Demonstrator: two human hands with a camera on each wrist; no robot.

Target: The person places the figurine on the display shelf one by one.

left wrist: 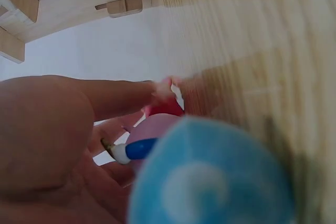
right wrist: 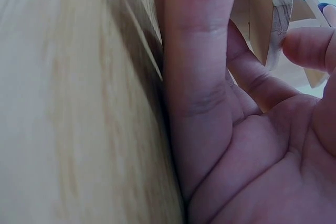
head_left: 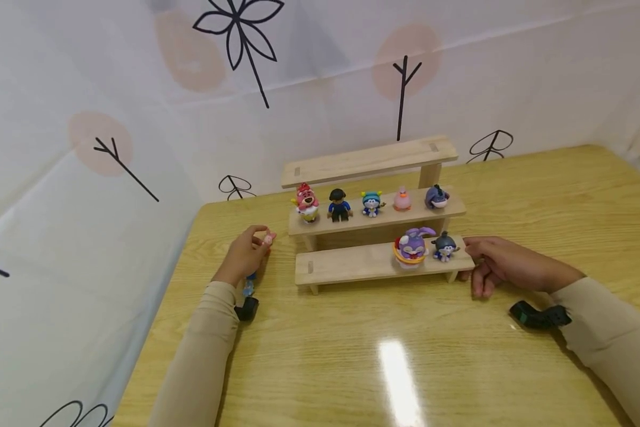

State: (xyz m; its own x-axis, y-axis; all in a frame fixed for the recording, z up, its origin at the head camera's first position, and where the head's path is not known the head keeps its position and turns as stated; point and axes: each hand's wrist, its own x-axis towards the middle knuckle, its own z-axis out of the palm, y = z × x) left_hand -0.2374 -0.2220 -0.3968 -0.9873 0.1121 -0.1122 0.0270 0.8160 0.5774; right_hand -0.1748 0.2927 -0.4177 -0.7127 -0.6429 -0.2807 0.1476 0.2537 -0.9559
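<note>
My left hand (head_left: pixel 245 255) is left of the wooden tiered shelf (head_left: pixel 346 265) and pinches a small pink figurine (head_left: pixel 268 238) low over the table. In the left wrist view that figurine (left wrist: pixel 164 100) is partly hidden by other figures. A blue figurine (head_left: pixel 248 287) is beside the left wrist; its blurred light-blue top (left wrist: pixel 210 177) fills the lower left wrist view. My right hand (head_left: pixel 503 265) holds the right end of the lowest tier, thumb against the board's end (right wrist: pixel 281 27) and other fingers below. Nearest it stands a dark-capped figurine (head_left: pixel 445 247), beside a purple rabbit figurine (head_left: pixel 413 246).
On the middle tier stand several figurines: a pink bear (head_left: pixel 307 204), a black-hatted figure (head_left: pixel 339 206), a blue-capped one (head_left: pixel 372 204), a pink one (head_left: pixel 402 200) and a blue-grey donkey (head_left: pixel 436 197). Behind the table (head_left: pixel 320 344) hangs a patterned white cloth (head_left: pixel 320 107).
</note>
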